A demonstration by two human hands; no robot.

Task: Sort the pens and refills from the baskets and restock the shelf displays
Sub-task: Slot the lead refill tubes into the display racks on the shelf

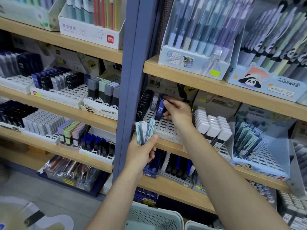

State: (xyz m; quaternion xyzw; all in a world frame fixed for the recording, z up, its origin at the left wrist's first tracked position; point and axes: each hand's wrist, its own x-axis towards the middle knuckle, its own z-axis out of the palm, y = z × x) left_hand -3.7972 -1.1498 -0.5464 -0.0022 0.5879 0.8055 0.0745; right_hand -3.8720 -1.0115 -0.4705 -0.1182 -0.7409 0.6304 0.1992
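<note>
Shelf restocking: our right hand (177, 112) pinches a blue refill case (159, 110) standing in the white slotted tray (167, 128), while our left hand (142, 151) grips several pale cases (144, 132) just below it.

Two hands (178, 112); three lead refill cases (144, 132) in left hand; two baskets (154, 219) below.
</note>
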